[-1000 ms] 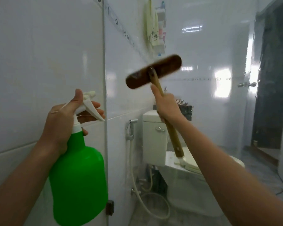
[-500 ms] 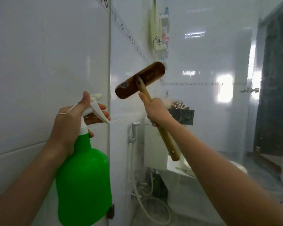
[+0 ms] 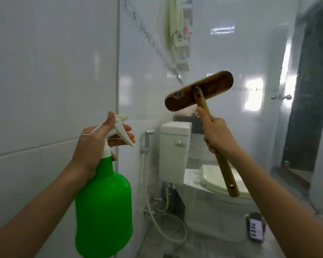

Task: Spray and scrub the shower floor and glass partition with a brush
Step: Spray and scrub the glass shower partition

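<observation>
Scrub seemingly mid-course, floor unverified: right hand (image 3: pixel 217 135) grips brown wooden brush (image 3: pixel 199 91) at clear glass partition (image 3: pixel 231 53), left hand (image 3: pixel 93 144) grips green plastic spray bottle (image 3: pixel 103 211).

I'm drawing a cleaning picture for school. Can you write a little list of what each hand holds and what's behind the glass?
left hand: grips green spray bottle by its neck
right hand: grips wooden scrub brush by its handle
brush head: raised, tilted, toward the glass partition; touching cannot be told
behind glass: white toilet, bidet sprayer with hose
</observation>
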The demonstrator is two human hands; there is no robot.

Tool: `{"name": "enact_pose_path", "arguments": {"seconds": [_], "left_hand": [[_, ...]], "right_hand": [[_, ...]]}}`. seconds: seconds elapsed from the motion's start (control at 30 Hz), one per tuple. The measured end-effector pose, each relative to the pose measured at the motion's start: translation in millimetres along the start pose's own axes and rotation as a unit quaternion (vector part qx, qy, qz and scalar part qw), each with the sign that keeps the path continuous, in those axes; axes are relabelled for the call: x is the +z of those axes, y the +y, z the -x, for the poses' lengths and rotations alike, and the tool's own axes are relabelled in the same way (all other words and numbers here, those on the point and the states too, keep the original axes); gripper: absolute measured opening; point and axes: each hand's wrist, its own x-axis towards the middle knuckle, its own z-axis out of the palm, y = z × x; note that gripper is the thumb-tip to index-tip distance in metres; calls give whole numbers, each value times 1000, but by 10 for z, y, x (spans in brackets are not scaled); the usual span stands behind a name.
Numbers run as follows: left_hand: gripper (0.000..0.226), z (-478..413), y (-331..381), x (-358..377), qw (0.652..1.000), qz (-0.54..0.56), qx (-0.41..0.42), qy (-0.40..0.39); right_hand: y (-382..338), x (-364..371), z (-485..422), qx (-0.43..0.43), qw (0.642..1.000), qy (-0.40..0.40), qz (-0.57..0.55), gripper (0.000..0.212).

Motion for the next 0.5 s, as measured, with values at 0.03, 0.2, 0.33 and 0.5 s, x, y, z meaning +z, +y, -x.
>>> {"name": "enact_pose_path", "arguments": {"seconds": [0.03,0.2,0.33,0.5], "left_hand": [[57,7,-24,24,1000,2,1,-3],[57,71,-143,163,999,22,26,-7],[61,135,-172,334,998,33,46,3],[56,102,-114,614,999,33,31,-3]], "right_hand": [[82,-30,52,1,1000,10,5,49],[1077,-95,1160,118,990,47,62,42],[812,-345,771,89,995,3,46,48],[315,-793,52,39,997,63,-6,55]]}}
